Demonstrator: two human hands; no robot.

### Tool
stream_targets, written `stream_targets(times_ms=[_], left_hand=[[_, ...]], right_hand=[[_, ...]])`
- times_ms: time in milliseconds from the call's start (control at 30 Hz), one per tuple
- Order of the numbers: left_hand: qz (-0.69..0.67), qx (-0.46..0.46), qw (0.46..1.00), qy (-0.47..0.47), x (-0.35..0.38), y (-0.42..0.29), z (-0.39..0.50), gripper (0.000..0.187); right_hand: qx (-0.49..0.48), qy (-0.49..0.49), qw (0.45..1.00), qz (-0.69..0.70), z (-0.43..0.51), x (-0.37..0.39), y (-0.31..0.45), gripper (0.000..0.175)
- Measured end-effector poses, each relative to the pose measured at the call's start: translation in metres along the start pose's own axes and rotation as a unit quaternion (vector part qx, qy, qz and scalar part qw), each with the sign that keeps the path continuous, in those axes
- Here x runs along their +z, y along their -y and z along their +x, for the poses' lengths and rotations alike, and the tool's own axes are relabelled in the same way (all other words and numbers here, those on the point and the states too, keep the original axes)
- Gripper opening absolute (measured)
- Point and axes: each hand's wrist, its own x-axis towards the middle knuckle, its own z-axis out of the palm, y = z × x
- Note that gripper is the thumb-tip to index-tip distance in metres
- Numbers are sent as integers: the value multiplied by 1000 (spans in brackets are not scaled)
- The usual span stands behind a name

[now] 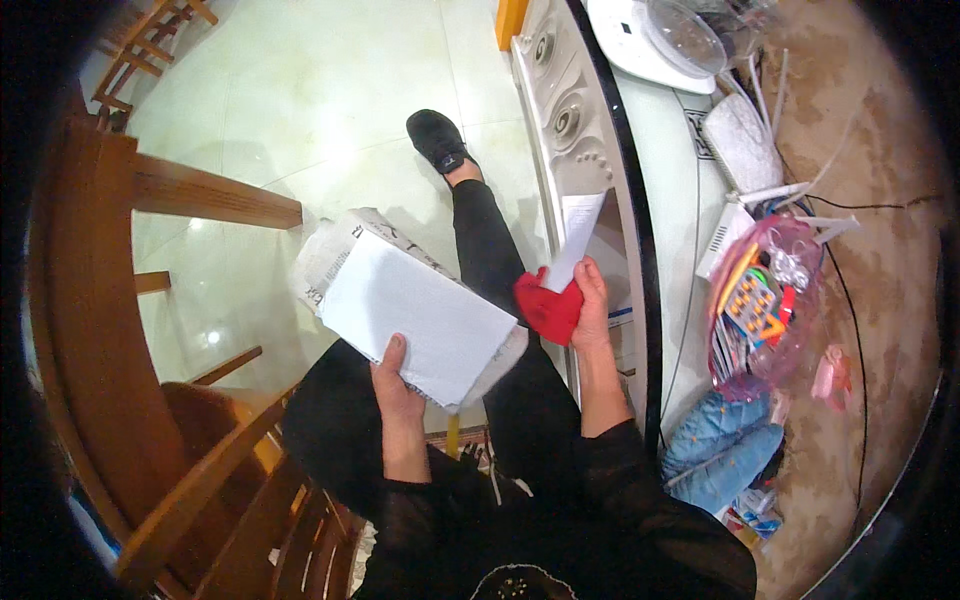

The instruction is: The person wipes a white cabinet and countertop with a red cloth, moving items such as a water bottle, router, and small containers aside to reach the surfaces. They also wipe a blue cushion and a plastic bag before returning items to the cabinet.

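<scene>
My left hand grips the near edge of a stack of white paper, its thumb on top. Under the stack lies a pale wrapper with dark printed writing. On the right, my right hand holds a red cloth or pouch together with a white paper slip that stands up from it. The slip bears faint print. Both hands are above my black-trousered legs, apart from each other. Most of the right fingers are hidden behind the red item.
A wooden chair or bench stands at the left. At the right, a black-edged cabinet carries a white router, a pink plastic bag of small goods, blue quilted fabric and cables. A black shoe rests on the tiled floor.
</scene>
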Motion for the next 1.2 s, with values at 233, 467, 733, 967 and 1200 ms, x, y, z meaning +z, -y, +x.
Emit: stream_targets(times_ms=[233,467,733,967,1200], left_hand=[[25,36,999,15,-31,-10,-23,61],[102,22,993,47,-39,-15,-45,53],[81,-23,994,69,-34,1,-59,48],[171,26,981,84,-19,-9,-66,48],[83,31,995,39,-22,-15,-47,54]], right_hand=[[170,465,794,352,-55,14,32,47],[77,312,946,-43,-106,14,42,43],[-131,110,760,-628,-168,93,3,31],[-176,142,786,-575,-170,88,-3,28],[157,-66,985,-11,-61,-35,-8,20]])
